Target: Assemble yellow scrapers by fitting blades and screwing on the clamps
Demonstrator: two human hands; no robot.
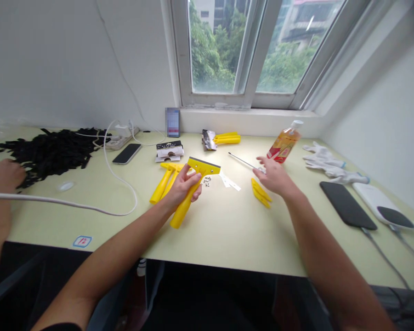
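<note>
My left hand [186, 185] is closed around the handle of a yellow scraper [181, 212], its wide head with a dark blade edge and screws tilted up. Over the handle end of a screwdriver [243, 160] is my right hand [274, 174], fingers apart; the screwdriver's thin metal shaft points to the back left. Small screws [207, 180] lie beside the scraper head. White strips [230, 181] rest just right of them. More yellow scrapers [161, 185] lie partly behind my left hand. Yellow head pieces [261, 193] sit below my right hand.
A drink bottle [284, 142], white gloves [326, 161] and a black phone [346, 204] are on the right. Small boxes [170, 151] and yellow handles [227, 138] stand at the back. A white cable [115, 214] crosses the left, near black strips [55, 154] and another person's hand [7, 174].
</note>
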